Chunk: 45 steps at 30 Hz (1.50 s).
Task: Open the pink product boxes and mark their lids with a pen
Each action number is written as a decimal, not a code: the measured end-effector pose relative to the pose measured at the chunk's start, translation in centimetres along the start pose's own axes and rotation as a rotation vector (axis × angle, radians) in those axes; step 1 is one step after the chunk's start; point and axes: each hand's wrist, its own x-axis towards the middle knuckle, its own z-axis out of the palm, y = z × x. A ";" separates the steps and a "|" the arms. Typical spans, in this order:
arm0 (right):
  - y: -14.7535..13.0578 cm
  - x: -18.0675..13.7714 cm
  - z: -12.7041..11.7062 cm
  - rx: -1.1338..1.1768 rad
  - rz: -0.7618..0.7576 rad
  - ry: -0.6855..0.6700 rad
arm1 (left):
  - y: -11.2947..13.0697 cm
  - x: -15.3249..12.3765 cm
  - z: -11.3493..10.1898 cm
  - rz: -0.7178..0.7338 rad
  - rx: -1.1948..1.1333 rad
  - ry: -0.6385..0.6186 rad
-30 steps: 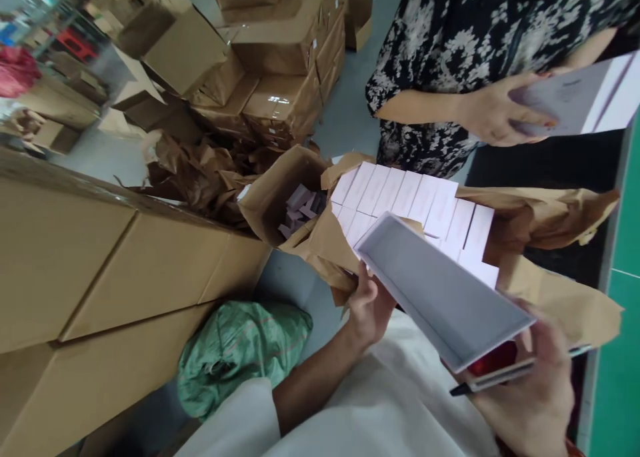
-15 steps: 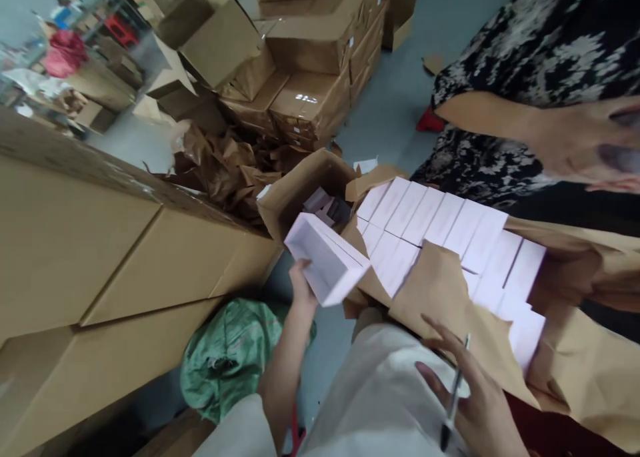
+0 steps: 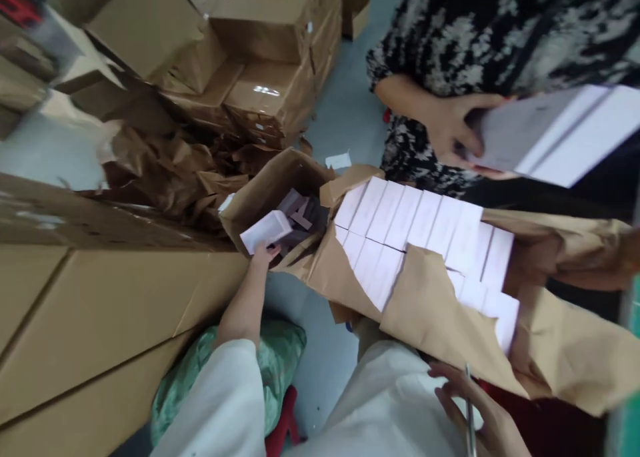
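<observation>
My left hand [image 3: 263, 253] is shut on a small white box [image 3: 266, 231], holding it at the mouth of an open cardboard carton [image 3: 267, 200]. Several grey-mauve boxes [image 3: 300, 213] lie inside that carton. My right hand [image 3: 467, 403] grips a slim pen [image 3: 470, 410] low in the view, near the edge of torn brown packing paper [image 3: 430, 317]. That paper partly covers rows of pale pink-white boxes [image 3: 400, 220]. A co-worker's hand [image 3: 450, 130] holds a larger white box [image 3: 555, 133] at the right.
Stacked brown cartons [image 3: 265, 90] rise at the top. Large flat cartons [image 3: 100, 310] form a wall on the left, with crumpled brown paper [image 3: 160, 177] behind it. A green sack [image 3: 280, 357] sits on the grey floor [image 3: 345, 110] below my left arm.
My left hand has carried the white box from beside the carton to its mouth. My right hand and pen sit slightly lower. The co-worker's hand now shows a white box again.
</observation>
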 end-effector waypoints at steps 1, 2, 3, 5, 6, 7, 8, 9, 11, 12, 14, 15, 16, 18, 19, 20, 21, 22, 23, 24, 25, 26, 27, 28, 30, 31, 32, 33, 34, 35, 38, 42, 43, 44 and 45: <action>-0.3 0.0 -0.1 -0.005 0.020 -0.002 | -0.1 0.2 0.7 0.008 0.046 0.002; -0.4 0.0 -0.1 -0.011 0.045 0.016 | -0.3 0.1 1.4 0.027 0.092 0.002; -0.6 -0.1 0.1 -0.012 0.070 0.042 | -0.6 -0.3 2.0 0.060 0.133 -0.004; -0.8 -0.2 0.5 0.008 0.111 0.074 | -1.6 -2.2 2.7 0.172 0.202 -0.035; -1.0 -0.2 0.7 0.025 0.127 0.079 | -2.4 -3.6 2.8 0.244 0.231 -0.062; -1.2 -0.2 0.9 0.042 0.137 0.079 | -3.4 -5.4 2.7 0.323 0.260 -0.102; -1.4 -0.1 1.0 0.058 0.141 0.081 | -4.7 -7.5 2.4 0.403 0.290 -0.151; -1.6 0.1 1.0 0.073 0.138 0.080 | -6.2 -9.8 2.0 0.476 0.328 -0.224; -2.0 0.5 0.9 0.098 0.119 0.071 | -9.8 -14.6 1.2 0.584 0.428 -0.430; -2.1 0.6 0.8 0.111 0.107 0.063 | -11.7 -17.0 0.8 0.616 0.495 -0.563; -2.0 0.8 0.6 0.133 0.081 0.053 | -15.5 -21.3 0.7 0.665 0.638 -0.851; -1.8 0.7 0.6 0.139 0.071 0.054 | -17.2 -23.2 1.0 0.693 0.704 -0.976; -1.5 0.7 0.5 0.142 0.062 0.062 | -18.7 -24.9 1.6 0.725 0.775 -1.077; -0.7 0.4 0.4 0.141 0.048 0.093 | -21.0 -27.6 3.6 0.810 0.949 -1.220; -0.3 0.2 0.3 0.141 0.042 0.115 | -21.8 -28.6 5.0 0.855 1.035 -1.256; 0.2 0.0 0.2 0.142 0.039 0.139 | -22.5 -29.5 6.5 0.899 1.117 -1.268; 0.7 -0.2 0.0 0.146 0.036 0.165 | -23.0 -30.2 8.2 0.937 1.188 -1.257; 1.2 -0.3 -0.2 0.152 0.036 0.190 | -23.4 -30.9 9.9 0.968 1.243 -1.230; 1.6 -0.5 -0.3 0.159 0.037 0.211 | -23.8 -31.5 11.6 0.996 1.290 -1.194; 2.0 -0.6 -0.5 0.168 0.040 0.231 | -24.1 -32.0 13.1 1.022 1.334 -1.155; 2.4 -0.7 -0.7 0.178 0.041 0.250 | -24.4 -32.6 14.5 1.047 1.369 -1.120; 2.8 -0.9 -0.8 0.188 0.041 0.269 | -24.7 -33.0 15.6 1.071 1.395 -1.093; 3.1 -1.0 -0.9 0.198 0.038 0.288 | -25.0 -33.4 16.4 1.095 1.413 -1.075; 3.4 -1.1 -1.0 0.207 0.035 0.308 | -25.3 -33.8 16.9 1.114 1.423 -1.062; 3.8 -1.3 -1.1 0.219 0.028 0.341 | -25.8 -34.3 17.5 1.131 1.427 -1.038; 4.0 -1.5 -1.1 0.220 0.027 0.350 | -25.9 -34.5 17.6 1.126 1.423 -1.023; 4.2 -1.6 -1.2 0.221 0.028 0.355 | -26.1 -34.7 17.8 1.115 1.415 -1.001; 4.4 -1.8 -1.3 0.222 0.031 0.356 | -26.2 -34.8 17.9 1.100 1.402 -0.973; 4.6 -2.0 -1.4 0.225 0.036 0.356 | -26.2 -34.8 18.1 1.084 1.385 -0.941; 4.8 -2.1 -1.6 0.229 0.042 0.358 | -26.3 -34.9 18.3 1.067 1.365 -0.910; 5.5 -2.5 -2.1 0.244 0.050 0.376 | -26.5 -34.8 18.6 1.012 1.300 -0.845; 5.9 -2.5 -2.7 0.270 0.022 0.397 | -26.3 -34.7 18.4 0.969 1.188 -0.810; 5.9 -2.5 -2.8 0.282 0.014 0.406 | -26.1 -34.8 18.2 0.971 1.154 -0.802; 5.8 -2.4 -2.9 0.297 0.006 0.418 | -25.8 -34.9 18.0 0.979 1.120 -0.798; 5.7 -2.4 -3.0 0.315 0.001 0.435 | -25.6 -35.2 17.7 0.991 1.088 -0.801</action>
